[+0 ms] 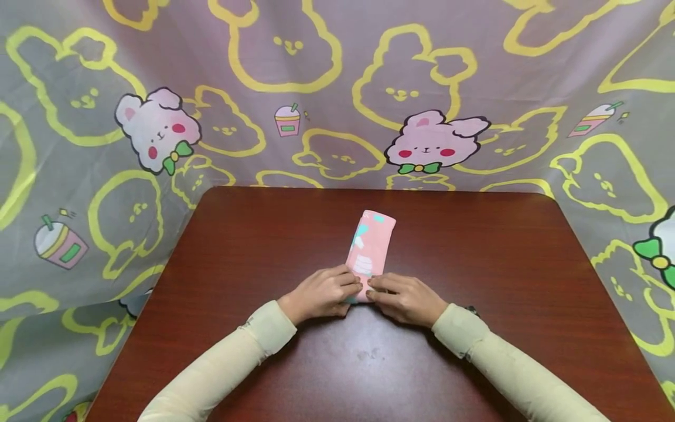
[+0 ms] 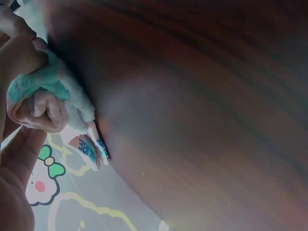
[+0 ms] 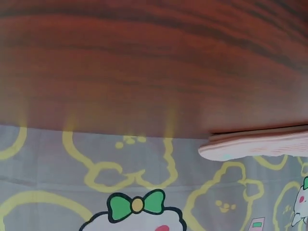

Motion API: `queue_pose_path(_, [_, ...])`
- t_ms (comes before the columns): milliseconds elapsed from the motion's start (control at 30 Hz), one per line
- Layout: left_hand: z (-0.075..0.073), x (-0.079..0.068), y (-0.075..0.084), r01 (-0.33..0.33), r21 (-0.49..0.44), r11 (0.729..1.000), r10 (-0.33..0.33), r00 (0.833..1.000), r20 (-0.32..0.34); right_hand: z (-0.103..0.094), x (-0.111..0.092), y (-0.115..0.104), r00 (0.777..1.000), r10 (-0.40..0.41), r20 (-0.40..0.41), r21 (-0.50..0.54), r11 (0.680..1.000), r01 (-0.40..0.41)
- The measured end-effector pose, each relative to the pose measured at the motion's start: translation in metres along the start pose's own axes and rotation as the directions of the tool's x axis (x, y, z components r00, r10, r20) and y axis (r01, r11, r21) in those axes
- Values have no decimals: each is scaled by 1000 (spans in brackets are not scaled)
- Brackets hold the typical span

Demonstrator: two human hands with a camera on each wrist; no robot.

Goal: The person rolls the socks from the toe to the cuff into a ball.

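Note:
A pink towel with teal and white print lies folded into a long strip on the table, its far end tilted a little right. The near end is rolled up; in the left wrist view the roll shows its coiled layers and teal side. My left hand grips the left of this roll, fingers curled over the top. From the right, my right hand holds the other side of the roll, fingertips close to the left ones. In the right wrist view the towel's flat, layered part shows, while the right hand is out of sight.
The dark reddish-brown wooden table has rounded far corners. A grey curtain with yellow outlines and cartoon bunnies hangs behind it and along both sides. Light glares off the tabletop in front of the hands.

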State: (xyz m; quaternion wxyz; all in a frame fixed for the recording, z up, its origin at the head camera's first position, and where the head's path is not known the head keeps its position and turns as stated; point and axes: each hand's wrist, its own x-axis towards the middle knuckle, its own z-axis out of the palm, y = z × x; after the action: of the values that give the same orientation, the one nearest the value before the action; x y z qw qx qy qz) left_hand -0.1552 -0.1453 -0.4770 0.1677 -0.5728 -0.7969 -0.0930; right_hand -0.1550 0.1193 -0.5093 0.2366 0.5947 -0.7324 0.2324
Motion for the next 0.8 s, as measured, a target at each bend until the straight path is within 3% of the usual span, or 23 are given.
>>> queue_pose_path(133, [3, 0, 1, 30, -14, 999, -30, 999, -37, 1, -2, 0, 999, 35, -18, 42, 999, -34])
queue_pose_path(333, [0, 0, 0, 102, -151, 983, -114, 991, -70, 1, -1, -2, 992, 126, -28, 120, 985, -122])
queue_pose_path(533, [-1, 4, -1, 170, -266, 949, -188, 981, -43, -2, 4, -10, 981, 191, 39, 66, 979, -194])
queue_pose_path(667, [-3, 8, 0, 245, -361, 900, -265, 964, -8, -3, 6, -15, 973, 227, 42, 49, 972, -229])
queue_pose_path(733, [-4, 10, 1, 299, -423, 855, -318, 948, 29, -3, 6, -17, 968, 248, 24, 66, 966, -249])
queue_pose_path(800, [-5, 11, 1, 364, -489, 793, -374, 924, 80, -4, 6, -19, 961, 277, 6, 112, 955, -276])
